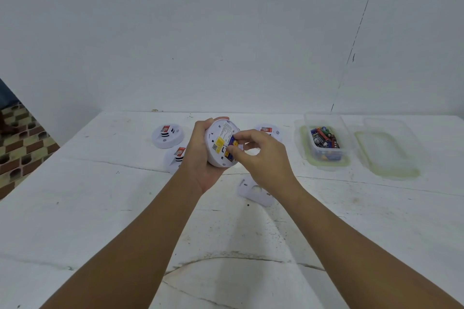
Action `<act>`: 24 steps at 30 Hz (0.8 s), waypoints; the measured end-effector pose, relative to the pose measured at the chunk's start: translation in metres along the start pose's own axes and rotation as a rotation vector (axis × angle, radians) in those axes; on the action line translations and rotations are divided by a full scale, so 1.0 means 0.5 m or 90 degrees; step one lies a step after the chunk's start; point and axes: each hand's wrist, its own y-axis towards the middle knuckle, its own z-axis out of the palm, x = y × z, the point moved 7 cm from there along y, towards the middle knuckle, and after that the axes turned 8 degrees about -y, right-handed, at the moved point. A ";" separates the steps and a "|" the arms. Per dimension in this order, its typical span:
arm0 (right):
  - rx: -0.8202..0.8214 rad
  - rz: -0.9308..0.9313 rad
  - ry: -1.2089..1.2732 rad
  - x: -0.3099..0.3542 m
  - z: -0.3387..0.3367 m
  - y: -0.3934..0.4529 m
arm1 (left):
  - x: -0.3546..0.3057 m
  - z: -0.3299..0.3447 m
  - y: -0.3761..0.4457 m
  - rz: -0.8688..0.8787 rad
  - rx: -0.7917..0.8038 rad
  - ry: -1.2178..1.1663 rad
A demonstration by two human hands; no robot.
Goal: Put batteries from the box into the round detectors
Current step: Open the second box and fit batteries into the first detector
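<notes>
My left hand [200,158] grips a round white detector [218,142] above the table, its back side with a yellow label turned toward me. My right hand [258,158] pinches a blue and yellow battery [233,146] sitting in the detector's open compartment. A clear plastic box [326,142] with several mixed batteries stands on the table at the right. Three more round detectors lie face up: one at the back left [167,136], one partly behind my left wrist [175,158], one behind my right hand [270,130].
The box's clear lid [388,150] lies to the right of the box. A white detector cover plate [253,192] lies on the white table [100,208] under my right wrist. The table's left edge drops to a patterned floor [17,145]. A white wall stands behind.
</notes>
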 end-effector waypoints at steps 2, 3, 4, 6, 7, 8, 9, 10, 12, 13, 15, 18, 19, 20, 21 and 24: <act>0.000 0.004 -0.004 -0.002 0.000 -0.002 | 0.002 0.000 0.001 -0.001 -0.001 -0.007; 0.002 0.004 -0.007 -0.002 -0.001 -0.003 | 0.002 -0.002 0.002 -0.002 -0.002 -0.010; 0.006 0.002 -0.011 -0.002 -0.003 -0.004 | 0.003 -0.002 0.002 -0.004 0.000 -0.013; 0.020 -0.012 -0.032 0.003 -0.007 -0.006 | 0.003 -0.007 0.005 -0.009 0.001 -0.013; 0.029 -0.024 -0.052 0.006 -0.008 -0.006 | 0.004 -0.009 0.005 -0.012 0.003 -0.013; 0.036 -0.038 -0.075 0.010 -0.008 -0.008 | 0.005 -0.010 0.005 -0.016 0.005 -0.015; 0.038 -0.053 -0.100 0.014 -0.008 -0.009 | 0.006 -0.010 0.006 -0.019 0.008 -0.016; 0.037 -0.069 -0.125 0.018 -0.009 -0.010 | 0.008 -0.010 0.006 -0.022 0.009 -0.014; 0.033 -0.098 -0.178 0.026 -0.008 -0.010 | 0.011 -0.009 0.005 -0.030 0.012 -0.005; 0.037 -0.106 -0.204 0.029 -0.007 -0.010 | 0.012 -0.009 0.006 -0.032 0.013 0.004; 0.055 -0.108 -0.253 0.032 -0.002 -0.008 | 0.013 -0.012 0.009 -0.036 0.013 0.029; 0.060 -0.121 -0.304 0.036 0.005 -0.008 | 0.014 -0.019 0.010 -0.047 0.012 0.039; 0.057 -0.124 -0.312 0.037 0.006 -0.008 | 0.015 -0.020 0.010 -0.050 0.014 0.035; 0.052 -0.125 -0.313 0.038 0.008 -0.009 | 0.015 -0.021 0.009 -0.054 0.017 0.031; 0.048 -0.123 -0.311 0.040 0.009 -0.010 | 0.016 -0.023 0.010 -0.055 0.020 0.027; 0.036 -0.123 -0.299 0.043 0.009 -0.015 | 0.018 -0.023 0.009 -0.060 0.022 0.019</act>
